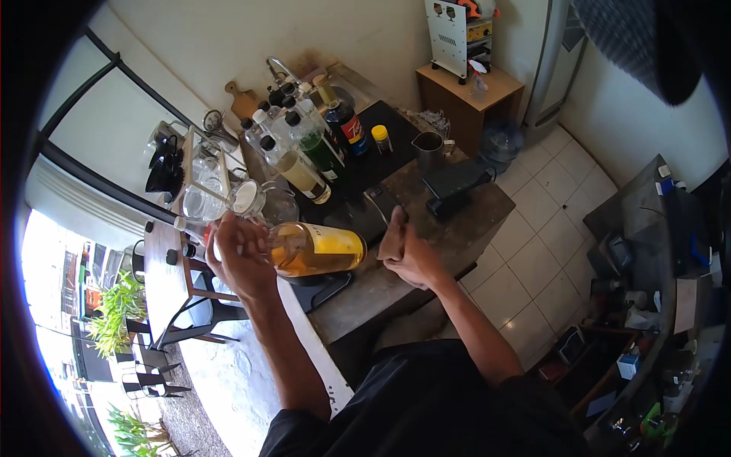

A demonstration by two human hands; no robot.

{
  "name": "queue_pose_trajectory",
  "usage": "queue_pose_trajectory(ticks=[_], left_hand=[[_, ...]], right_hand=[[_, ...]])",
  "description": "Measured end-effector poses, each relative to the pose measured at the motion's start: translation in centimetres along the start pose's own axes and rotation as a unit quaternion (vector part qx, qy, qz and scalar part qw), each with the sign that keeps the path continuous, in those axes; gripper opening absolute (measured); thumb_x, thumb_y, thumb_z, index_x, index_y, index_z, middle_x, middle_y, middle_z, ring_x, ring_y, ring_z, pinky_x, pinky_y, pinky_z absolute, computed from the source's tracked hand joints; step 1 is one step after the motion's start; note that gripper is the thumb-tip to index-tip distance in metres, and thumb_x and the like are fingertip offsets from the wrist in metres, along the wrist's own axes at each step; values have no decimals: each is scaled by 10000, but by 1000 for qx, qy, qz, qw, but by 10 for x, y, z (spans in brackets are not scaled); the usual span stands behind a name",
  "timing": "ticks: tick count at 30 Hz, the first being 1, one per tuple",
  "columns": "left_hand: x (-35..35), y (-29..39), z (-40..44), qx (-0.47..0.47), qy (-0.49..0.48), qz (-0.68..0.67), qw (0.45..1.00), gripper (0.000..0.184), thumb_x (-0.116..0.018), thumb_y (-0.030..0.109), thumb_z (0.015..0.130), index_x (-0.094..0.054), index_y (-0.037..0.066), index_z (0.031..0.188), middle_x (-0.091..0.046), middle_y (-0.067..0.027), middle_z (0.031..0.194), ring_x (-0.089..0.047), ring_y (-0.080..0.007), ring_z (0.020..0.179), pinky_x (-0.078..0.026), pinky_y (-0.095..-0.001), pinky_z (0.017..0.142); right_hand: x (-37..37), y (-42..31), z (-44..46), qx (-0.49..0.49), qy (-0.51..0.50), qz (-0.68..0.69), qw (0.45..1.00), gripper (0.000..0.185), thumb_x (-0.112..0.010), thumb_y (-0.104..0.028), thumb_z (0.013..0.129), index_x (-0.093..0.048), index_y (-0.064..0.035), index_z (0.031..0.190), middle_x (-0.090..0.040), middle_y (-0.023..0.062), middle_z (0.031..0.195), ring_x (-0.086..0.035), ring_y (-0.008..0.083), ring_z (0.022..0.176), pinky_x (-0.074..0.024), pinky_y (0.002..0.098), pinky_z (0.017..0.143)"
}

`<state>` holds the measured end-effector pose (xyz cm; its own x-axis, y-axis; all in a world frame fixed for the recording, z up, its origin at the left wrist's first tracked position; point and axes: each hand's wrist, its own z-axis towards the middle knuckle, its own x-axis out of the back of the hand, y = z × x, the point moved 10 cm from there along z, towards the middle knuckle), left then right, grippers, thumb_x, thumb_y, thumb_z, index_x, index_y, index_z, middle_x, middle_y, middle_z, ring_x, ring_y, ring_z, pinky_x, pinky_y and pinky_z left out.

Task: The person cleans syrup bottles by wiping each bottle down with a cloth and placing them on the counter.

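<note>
My left hand (242,250) is closed around the neck end of a glass bottle (326,250) of amber liquid. The bottle lies nearly sideways above the counter's front edge, its base toward my right hand. Past my left fingers a clear piece with a pale end (181,223) sticks out; whether it belongs to this bottle I cannot tell. My right hand (417,260) is closed just right of the bottle's base, apart from it. Something brown (392,238) shows at its fingers, too unclear to name. Beneath the bottle sits a black flat device (324,291).
Several capped bottles (304,148) crowd the back of the counter (487,221), near a yellow-capped jar (381,139). A metal pitcher (430,152) and a black tablet-like stand (457,183) are to the right. Glassware (204,194) fills the left side. Tiled floor (525,251) lies beyond.
</note>
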<state>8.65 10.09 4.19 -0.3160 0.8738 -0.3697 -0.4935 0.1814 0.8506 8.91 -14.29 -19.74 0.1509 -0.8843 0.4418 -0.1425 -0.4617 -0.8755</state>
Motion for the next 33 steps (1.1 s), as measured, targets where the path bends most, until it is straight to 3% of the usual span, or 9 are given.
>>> queue_pose_trajectory(ticks=[5,8,11,13,20,23,25,26,33], left_hand=[[-11,-2,-1,54,-109,-28,992,314,-499,108,926,-424,70,623,-385,-22,513,-389,-120,427,-390,-285,467],[-19,6,-8,63,-174,-24,982,307,-520,99,915,-442,64,620,-416,-32,518,-404,-117,424,-384,-278,444],[-14,10,-15,108,-175,1,979,250,-563,87,898,-502,28,663,-467,-40,520,-458,-127,429,-392,-274,439],[-16,25,-22,124,-184,-27,975,208,-580,70,885,-533,12,692,-464,-31,505,-471,-130,429,-393,-261,444],[29,64,-25,-28,-334,-19,942,49,-467,-34,963,-486,-79,967,-483,-81,733,-461,-131,504,-443,-273,484],[57,60,-18,65,-244,-101,962,117,-535,28,924,-484,-76,946,-466,-80,637,-502,-147,509,-452,-276,482],[78,76,-11,-82,-180,196,960,153,-593,75,892,-526,-55,849,-490,-76,592,-548,-148,533,-465,-275,498],[88,66,-3,19,-155,129,979,214,-627,104,897,-553,-16,736,-557,-70,613,-586,-135,569,-480,-264,535],[151,53,-2,2,102,298,949,250,-633,192,932,-615,0,773,-606,-31,633,-616,-120,599,-484,-247,582]], right_hand=[[-8,-26,19,59,-38,-202,977,796,-772,-332,761,-394,42,1354,-588,258,1214,-559,396,1167,-455,473,959],[23,-106,0,243,14,-142,959,818,-789,-348,747,-420,28,1373,-581,232,1244,-517,371,1232,-437,440,1006],[9,-186,-50,367,-155,-147,905,799,-772,-389,737,-469,65,1320,-579,217,1268,-557,357,1188,-440,410,1011],[-9,-209,-72,368,-191,-40,909,872,-775,-411,743,-398,60,1373,-586,229,1247,-562,365,1185,-454,406,993],[-74,-248,-88,347,-235,-77,905,934,-802,-459,733,-330,27,1377,-583,246,1211,-605,398,1102,-484,435,944],[-106,-257,-87,357,-249,-70,897,855,-803,-435,733,-378,26,1314,-581,244,1203,-602,401,1099,-490,442,928],[-123,-263,-83,391,-224,-35,892,833,-807,-408,728,-382,25,1298,-588,240,1175,-608,404,1079,-496,439,917],[-136,-261,-78,398,-227,-38,888,833,-807,-408,728,-382,25,1298,-588,240,1175,-608,404,1079,-496,439,917],[-201,-258,-49,427,-208,35,879,836,-837,-284,698,-377,32,1321,-585,252,1162,-599,397,1079,-490,429,904]])
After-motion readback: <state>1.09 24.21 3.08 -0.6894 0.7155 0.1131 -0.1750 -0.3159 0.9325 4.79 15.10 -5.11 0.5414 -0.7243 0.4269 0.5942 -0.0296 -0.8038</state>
